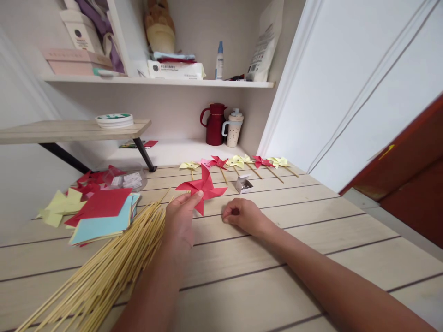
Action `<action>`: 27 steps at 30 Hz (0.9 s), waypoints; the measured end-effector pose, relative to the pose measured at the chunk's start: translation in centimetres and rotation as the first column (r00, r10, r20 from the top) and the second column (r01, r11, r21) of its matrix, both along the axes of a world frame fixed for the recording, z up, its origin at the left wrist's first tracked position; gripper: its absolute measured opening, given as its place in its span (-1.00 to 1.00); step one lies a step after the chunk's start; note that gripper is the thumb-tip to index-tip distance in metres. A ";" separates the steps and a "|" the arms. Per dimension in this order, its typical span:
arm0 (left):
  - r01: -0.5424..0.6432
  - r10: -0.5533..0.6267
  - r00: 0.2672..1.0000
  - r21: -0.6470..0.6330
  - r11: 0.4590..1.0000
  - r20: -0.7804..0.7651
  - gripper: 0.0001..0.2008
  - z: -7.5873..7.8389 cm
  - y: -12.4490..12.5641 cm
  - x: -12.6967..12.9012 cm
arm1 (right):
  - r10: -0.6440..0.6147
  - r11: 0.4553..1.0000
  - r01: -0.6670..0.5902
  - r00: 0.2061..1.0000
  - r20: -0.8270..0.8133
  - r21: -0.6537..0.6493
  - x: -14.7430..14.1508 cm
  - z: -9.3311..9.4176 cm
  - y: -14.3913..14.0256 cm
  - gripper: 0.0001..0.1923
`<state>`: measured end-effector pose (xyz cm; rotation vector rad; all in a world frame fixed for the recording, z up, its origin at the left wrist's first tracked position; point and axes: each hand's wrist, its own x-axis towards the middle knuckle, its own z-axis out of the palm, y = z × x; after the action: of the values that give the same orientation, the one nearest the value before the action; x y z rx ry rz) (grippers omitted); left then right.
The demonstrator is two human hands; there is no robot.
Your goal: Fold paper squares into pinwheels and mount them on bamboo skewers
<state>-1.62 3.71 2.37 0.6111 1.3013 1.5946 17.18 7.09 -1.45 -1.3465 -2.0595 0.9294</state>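
Left hand (pixel 182 214) is pinching red pinwheel (pixel 202 188), fingers closed on a blade. Right hand (pixel 242 215) is resting curled on surface (pixel 277 258); grip unclear. Sticks (pixel 114 263) are lying near left.

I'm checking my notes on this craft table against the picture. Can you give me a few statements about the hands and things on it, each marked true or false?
1. The left hand holds a red paper pinwheel. True.
2. The right hand is lifted high above the table. False: it rests on the table, fingers curled.
3. A bundle of bamboo sticks lies left of the left hand. True.
4. The finished pinwheels at the far edge are all blue. False: they are yellow, red and pink.
5. A stack of coloured paper sheets lies beside the sticks. True.
6. The red jug stands on the top shelf. False: it stands on the low ledge behind the table.
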 end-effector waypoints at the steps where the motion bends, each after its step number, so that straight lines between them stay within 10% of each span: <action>1: -0.004 0.004 1.000 -0.004 1.000 0.004 -0.70 0.0 0.0 0.0 | 0.000 1.000 0.000 1.000 -0.004 0.006 0.0 -0.1 0.0 -0.95; 27: 0.025 -0.025 0.999 -0.008 1.000 0.043 -0.71 0.0 0.0 -0.1 | 0.050 0.981 -0.078 0.986 -0.157 -0.178 1.3 -0.4 0.8 -0.83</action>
<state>-1.71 3.73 2.36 0.5825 1.2633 1.5728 18.43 7.90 -1.81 -1.2629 -1.9505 1.2376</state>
